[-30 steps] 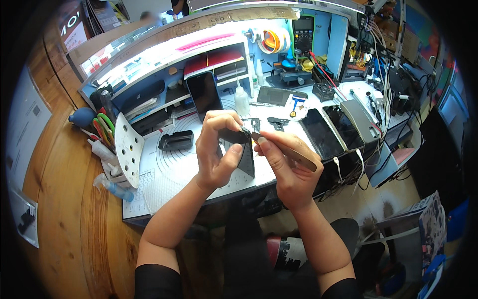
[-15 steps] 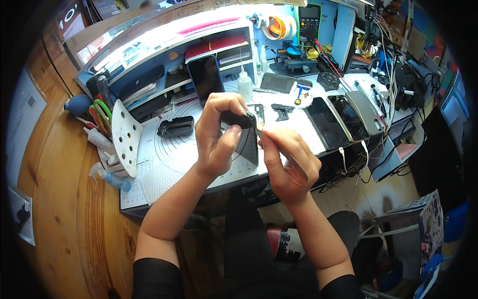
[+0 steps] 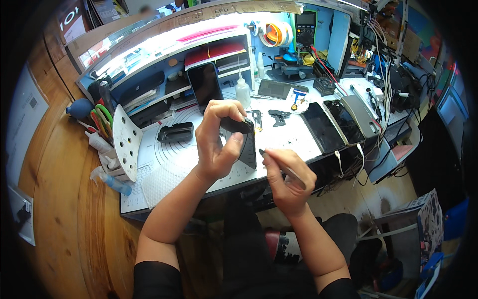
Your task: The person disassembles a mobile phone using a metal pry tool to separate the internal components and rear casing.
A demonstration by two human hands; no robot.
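My left hand (image 3: 219,144) is closed around a dark, flat, phone-like device (image 3: 247,144), held up nearly edge-on above the bench, with thumb and curled fingers on its upper part. Just to its right and a little lower, my right hand (image 3: 289,179) pinches a slim grey metal tool, apparently tweezers (image 3: 297,178). A small dark piece (image 3: 262,152) shows at its fingertips; whether it is the tool's tip or a separate part, I cannot tell. The right fingertips are apart from the device. Behind the hands lie a black bracket-like part (image 3: 279,117) and a small frame-shaped part (image 3: 257,119).
A black tray-like case (image 3: 175,132) lies left on the marked mat. A dark phone (image 3: 204,84) leans upright beside a needle-topped bottle (image 3: 242,92). Two phones (image 3: 323,127) with white cables lie right. Bubble wrap (image 3: 164,183) overlaps the front edge; a perforated white holder (image 3: 127,142) stands left.
My right hand has drawn back from the device, down toward me, leaving a gap. My left hand still holds the device, slightly lower in the picture. The view has shifted a little.
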